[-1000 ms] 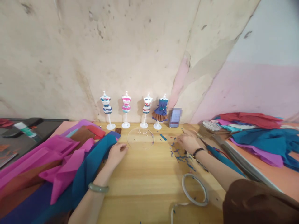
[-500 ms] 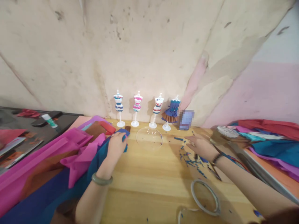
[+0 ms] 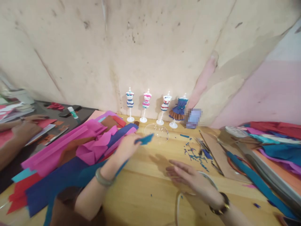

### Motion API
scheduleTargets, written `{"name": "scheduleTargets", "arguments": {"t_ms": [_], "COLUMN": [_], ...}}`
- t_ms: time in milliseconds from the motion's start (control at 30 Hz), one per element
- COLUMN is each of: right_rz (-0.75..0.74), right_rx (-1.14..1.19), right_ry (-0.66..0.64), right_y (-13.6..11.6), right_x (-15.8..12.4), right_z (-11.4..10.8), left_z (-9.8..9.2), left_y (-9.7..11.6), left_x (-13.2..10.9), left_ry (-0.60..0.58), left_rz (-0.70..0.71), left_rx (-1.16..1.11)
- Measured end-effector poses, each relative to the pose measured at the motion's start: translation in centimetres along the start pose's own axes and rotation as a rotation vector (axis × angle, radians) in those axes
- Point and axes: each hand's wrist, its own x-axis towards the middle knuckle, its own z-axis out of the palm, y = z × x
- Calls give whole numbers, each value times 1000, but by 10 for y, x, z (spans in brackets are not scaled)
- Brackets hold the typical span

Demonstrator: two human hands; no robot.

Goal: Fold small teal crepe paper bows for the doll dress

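My left hand is closed on a piece of teal crepe paper, whose end sticks out past the fingers; more teal paper trails below the wrist. It is lifted at the right edge of the pile of crepe paper in pink, blue, brown and red. My right hand hovers over the wooden table, fingers stretched out and apart, with nothing in it. Partly hidden behind it is a pale ring. Small teal paper scraps are scattered just beyond that hand.
Several small mannequins stand along the wall, one in a blue and brown dress. A clear round dish lies before them. Scissors and cardboard are at right. Another person's hand and a glue stick are at left.
My left hand has lifted the teal paper off the pile, moving right. My right hand has come back from beyond the scraps toward me. The view has turned left, and another person's hands now show.
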Motion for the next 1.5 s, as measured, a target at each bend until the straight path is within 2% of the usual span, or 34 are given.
{"name": "scheduleTargets", "arguments": {"t_ms": [67,133,167,233,367,467,567,700,800,833,900,933,1000,1067,1133,1233,1333,1400,1500], "right_rz": [132,200,206,182,74,-40,-134,-223,-307,-348,-408,-407,-349,-271,-253,-367,-481,-484,-451], "right_rx": [309,469,495,490,439,361,150,-350,-703,-813,-997,-1060,-1120,-1140,-1180,-1294,-1464,-1574,-1657], "right_ry": [-59,-23,27,124,143,169,160,130,90,80,84,106,197,290,286,231,264,290,342], "right_y": [2,9,14,21,23,16,2,-20,-23,-20,-8,0,17,33,47,63,72,72,67], "right_x": [15,26,28,27,11,-2,-14,-34,-43,-44,-46,-47,-52,-60,-69,-79,-91,-103,-121], "right_z": [16,23,23,19,-3,-25,-47,-65,-71,-74,-83,-89,-100,-106,-103,-90,-91,-107,-148], "left_z": [19,35,39,40,26,18,14,7,-2,-5,-8,-9,-7,-2,5,20,33,38,41], "left_y": [29,45,45,34,-13,-40,-56,-75,-82,-83,-80,-79,-76,-75,-74,-75,-79,-83,-86], "left_x": [-30,-62,-77,-105,-151,-171,-170,-149,-139,-140,-146,-150,-158,-161,-159,-155,-154,-154,-151], "left_ry": [-132,-237,-241,-221,-333,-390,-368,-306,-176,-179,-279,-339,-381,-363,-315,-273,-257,-248,-231], "left_rz": [248,459,459,367,155,119,139,136,119,125,159,186,193,183,160,115,67,52,40], "left_rx": [-37,-32,1,100,163,145,199,274,337,347,330,300,270,266,267,290,334,346,361]}}
